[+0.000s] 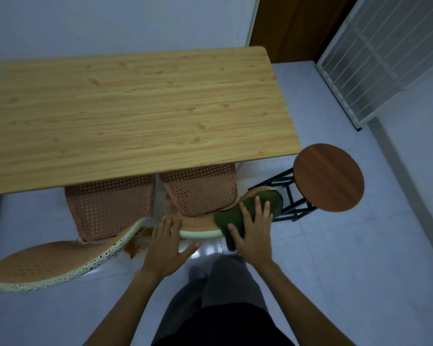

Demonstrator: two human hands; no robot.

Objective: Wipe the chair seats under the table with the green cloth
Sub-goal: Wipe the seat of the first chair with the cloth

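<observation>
Two orange woven chairs are tucked under the wooden table (135,108): the left chair seat (108,208) and the right chair seat (200,191). The dark green cloth (238,216) lies over the curved backrest of the right chair (198,224), with my right hand (254,231) pressed flat on it, fingers spread. My left hand (168,245) rests on the cream rim of the same backrest, fingers on top and thumb stretched out below it. The front parts of both seats are hidden under the tabletop.
The left chair's backrest (43,268) curves out toward the lower left. A round dark-wood stool (329,177) on a black frame stands right of the table. A white grille door (385,58) leans at the far right. My legs stand on the pale tiled floor (360,258).
</observation>
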